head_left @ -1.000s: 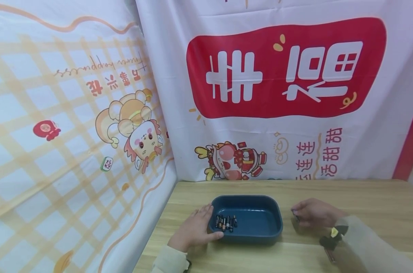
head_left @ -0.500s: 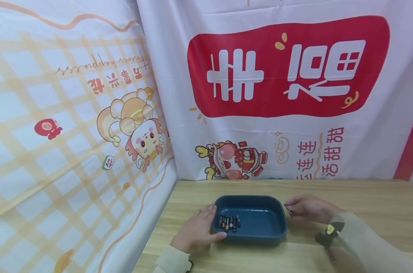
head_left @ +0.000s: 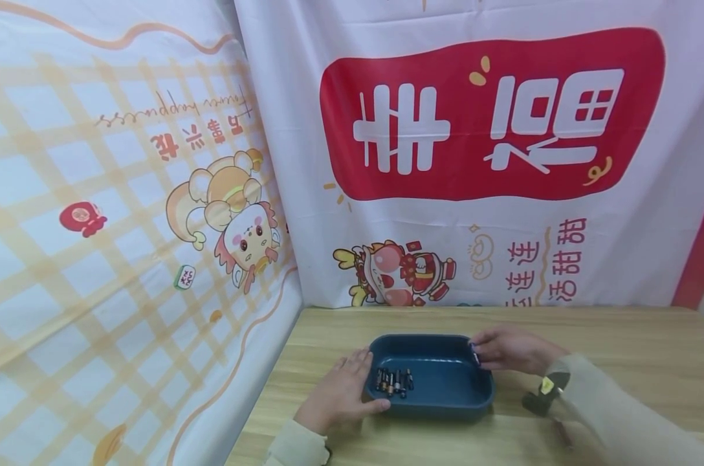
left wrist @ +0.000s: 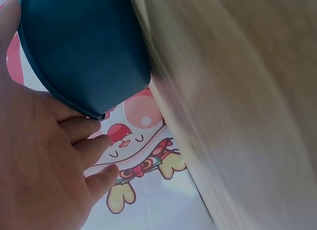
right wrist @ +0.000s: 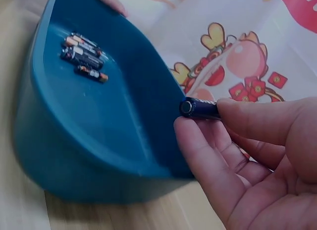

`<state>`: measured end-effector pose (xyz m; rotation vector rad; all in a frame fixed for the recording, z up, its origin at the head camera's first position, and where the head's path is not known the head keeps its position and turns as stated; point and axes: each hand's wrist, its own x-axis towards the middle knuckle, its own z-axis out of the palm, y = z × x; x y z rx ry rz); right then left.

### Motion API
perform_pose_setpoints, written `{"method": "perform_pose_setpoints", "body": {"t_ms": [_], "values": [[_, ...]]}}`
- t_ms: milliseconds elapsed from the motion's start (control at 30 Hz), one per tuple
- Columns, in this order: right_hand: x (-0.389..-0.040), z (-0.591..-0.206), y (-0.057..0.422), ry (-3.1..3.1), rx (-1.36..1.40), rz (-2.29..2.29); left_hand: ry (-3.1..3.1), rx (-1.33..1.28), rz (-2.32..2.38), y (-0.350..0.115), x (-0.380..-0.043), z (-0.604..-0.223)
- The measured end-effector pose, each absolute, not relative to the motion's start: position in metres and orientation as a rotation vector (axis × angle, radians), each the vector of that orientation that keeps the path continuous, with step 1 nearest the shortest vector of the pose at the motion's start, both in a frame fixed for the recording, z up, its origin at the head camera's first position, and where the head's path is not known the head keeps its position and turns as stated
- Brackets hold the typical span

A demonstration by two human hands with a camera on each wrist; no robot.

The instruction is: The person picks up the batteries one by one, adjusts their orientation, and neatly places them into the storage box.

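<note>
A dark blue rectangular basin [head_left: 445, 385] sits on the wooden table. Several small batteries [head_left: 394, 382] lie bunched on its floor at the left end. My left hand [head_left: 337, 391] rests spread against that end, fingers along the outside of the rim and thumb toward the near corner. In the left wrist view, the fingertips [left wrist: 94, 128] touch the rim from outside. At the opposite end, my right hand [head_left: 512, 349] pinches one dark battery [right wrist: 200, 108] between thumb and fingers, right at the rim. The right wrist view shows this battery's flat end facing the camera.
A printed cloth [head_left: 492, 259] hangs behind the table's far edge. Another checked cloth [head_left: 125, 291] stands along the left side. The wooden tabletop [head_left: 631, 362] extends to the right of the basin. A dark wrist mount [head_left: 541, 398] hangs beneath my right forearm.
My right hand has moved left with the battery, from beside the basin to its right-hand rim. The basin and my left hand have shifted slightly to the right.
</note>
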<state>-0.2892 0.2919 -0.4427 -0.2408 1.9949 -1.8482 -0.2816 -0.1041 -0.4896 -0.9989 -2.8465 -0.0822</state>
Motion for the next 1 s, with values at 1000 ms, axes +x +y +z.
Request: {"method": "perform_pose_setpoints", "body": {"t_ms": [1000], "values": [[-0.31, -0.46, 0.213, 2.068, -0.224, -1.786, -2.856, -1.0, -0.118, -0.104, -0.281, -0.488]]}}
